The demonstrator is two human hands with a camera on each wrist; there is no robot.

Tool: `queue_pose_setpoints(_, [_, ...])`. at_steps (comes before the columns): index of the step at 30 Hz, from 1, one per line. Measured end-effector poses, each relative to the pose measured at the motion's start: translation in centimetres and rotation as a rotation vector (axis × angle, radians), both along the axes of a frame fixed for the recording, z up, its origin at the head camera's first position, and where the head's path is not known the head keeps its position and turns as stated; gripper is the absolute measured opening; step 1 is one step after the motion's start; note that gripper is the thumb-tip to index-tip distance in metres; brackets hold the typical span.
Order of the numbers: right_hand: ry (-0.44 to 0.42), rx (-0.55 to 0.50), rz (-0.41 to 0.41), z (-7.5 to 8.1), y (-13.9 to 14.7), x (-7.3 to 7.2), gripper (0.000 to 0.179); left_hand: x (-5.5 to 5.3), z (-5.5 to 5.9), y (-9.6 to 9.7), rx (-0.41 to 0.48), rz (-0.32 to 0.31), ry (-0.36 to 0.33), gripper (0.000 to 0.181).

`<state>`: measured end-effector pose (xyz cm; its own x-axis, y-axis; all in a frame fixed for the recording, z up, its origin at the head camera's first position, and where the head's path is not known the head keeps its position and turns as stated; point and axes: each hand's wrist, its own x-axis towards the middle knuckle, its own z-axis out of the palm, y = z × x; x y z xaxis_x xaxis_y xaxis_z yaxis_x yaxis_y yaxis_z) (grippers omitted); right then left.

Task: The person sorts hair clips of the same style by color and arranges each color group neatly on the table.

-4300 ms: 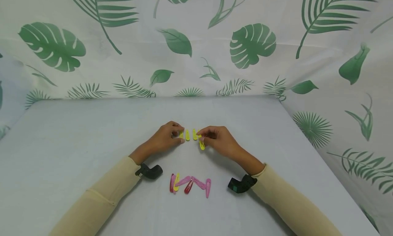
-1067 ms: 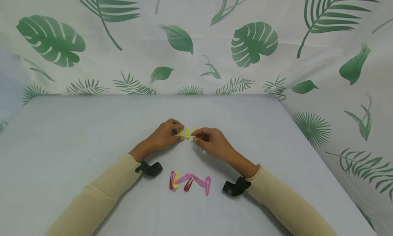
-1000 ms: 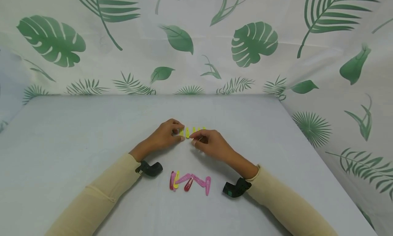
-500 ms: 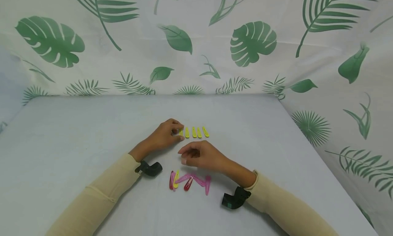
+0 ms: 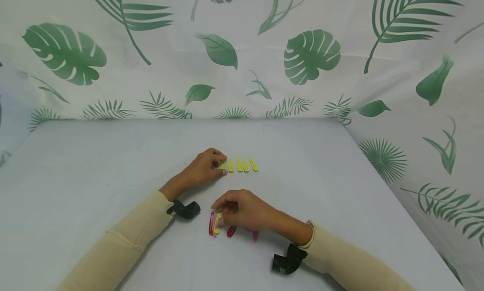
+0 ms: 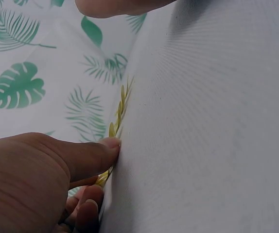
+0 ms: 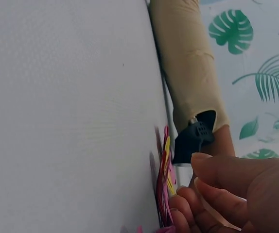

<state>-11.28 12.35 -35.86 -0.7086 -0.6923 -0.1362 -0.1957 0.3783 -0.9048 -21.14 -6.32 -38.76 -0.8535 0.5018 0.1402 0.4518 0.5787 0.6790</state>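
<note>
At the left end of a row of yellow hair clips (image 5: 240,165), my left hand (image 5: 204,168) pinches the first clip (image 5: 223,165) between thumb and fingers. Several more yellow clips lie side by side to its right. My right hand (image 5: 245,209) hovers low over a loose group of clips nearer me, thumb and forefinger apart. Close to its fingertips lies a yellow clip (image 5: 217,226), beside a red clip (image 5: 211,225) and a pink clip (image 5: 214,234). Another red clip (image 5: 231,231) and a pink one (image 5: 255,236) show under the hand, which hides the rest.
A white cloth (image 5: 113,165) covers the table. Behind it and to the right hang white sheets (image 5: 257,55) printed with green leaves. A black wrist camera (image 5: 185,210) sits at the left cuff, another wrist camera (image 5: 289,259) at the right.
My right hand has let go of a yellow clip at the row's right end. It has come back toward me over the pink and red clips. The left hand has stayed put.
</note>
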Motion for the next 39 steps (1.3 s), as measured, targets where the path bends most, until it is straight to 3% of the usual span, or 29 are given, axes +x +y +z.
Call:
queue_pose_setpoints(10, [0.128, -0.023, 0.025, -0.71, -0.32, 0.25, 0.033, 0.15, 0.15, -0.09, 0.008, -0.009, 0.001, 0.045])
queue_pose_setpoints(22, [0.301, 0.171, 0.114, -0.35, -0.43, 0.37, 0.035, 0.04, 0.12, -0.07, -0.006, -0.01, -0.013, 0.046])
queue_pose_setpoints(33, [0.258, 0.117, 0.079, -0.63, -0.59, 0.29, 0.022, 0.0, 0.12, -0.19, 0.017, -0.013, -0.011, 0.045])
queue_pose_setpoints(39, [0.097, 0.02, 0.051, -0.86, -0.52, 0.29, 0.022, -0.04, 0.05, -0.09, 0.021, -0.008, -0.025, 0.045])
